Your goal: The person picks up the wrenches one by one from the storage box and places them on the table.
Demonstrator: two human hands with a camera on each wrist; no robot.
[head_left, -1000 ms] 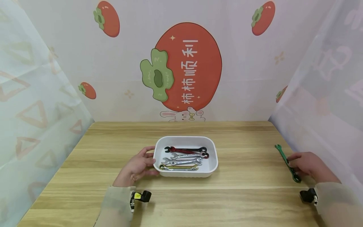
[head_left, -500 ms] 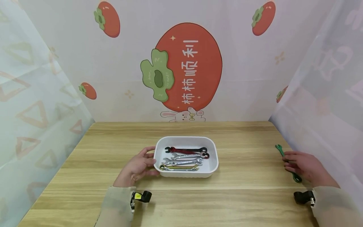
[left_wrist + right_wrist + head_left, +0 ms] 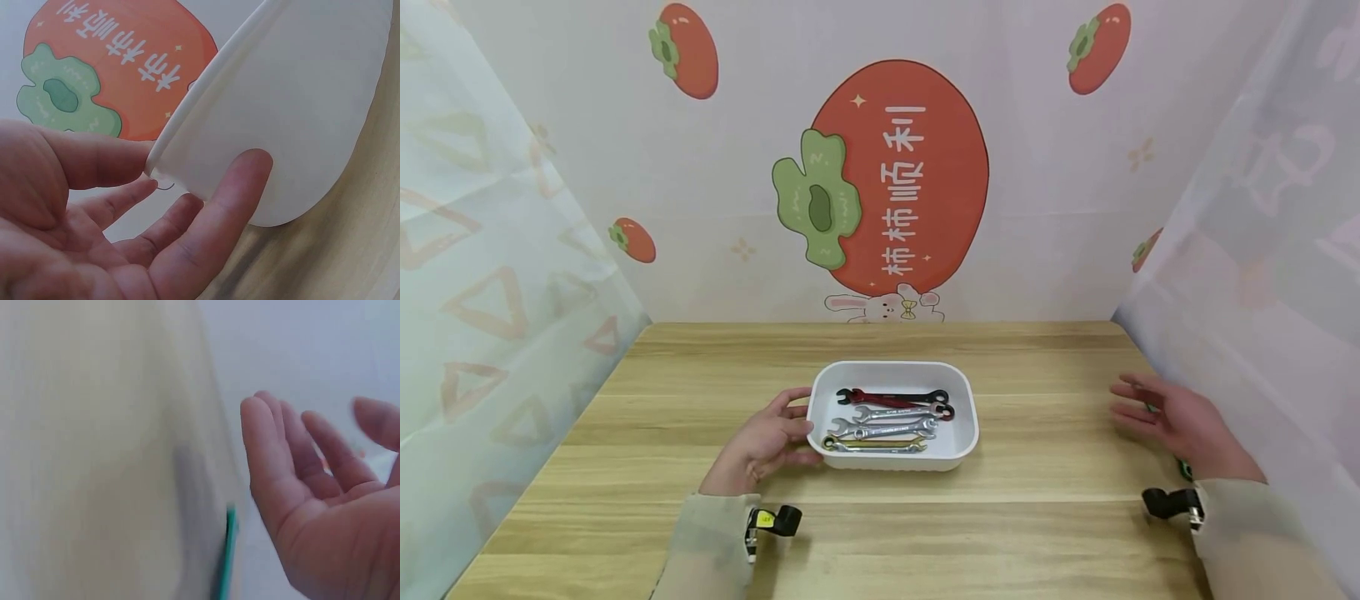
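Observation:
My left hand [image 3: 767, 437] lies against the left end of a white plastic box [image 3: 958, 450]. In the left wrist view its fingertips touch the outer wall and rim of the box, the fingers loosely bent. Several combination wrenches lie inside: a black one, a red one [image 3: 943, 412], silver ones [image 3: 880, 430] and a gold one [image 3: 887, 443]. Over at the right, my right hand [image 3: 1183, 425] hovers with relaxed fingers, holding nothing. A green wrench [image 3: 226, 556] lies on the table below it, mostly hidden by this hand in the head view.
The wooden table [image 3: 1037, 542] runs back to a white cloth [image 3: 1045, 275] printed with persimmons. Translucent sheets hang at both sides, the right sheet [image 3: 1262, 292] close beside the right hand. Each wrist carries a small black camera [image 3: 1172, 503].
My right hand has left the green wrench and shifted left and slightly away from me. The wrench has stayed about where it was. The left hand and the box have not moved.

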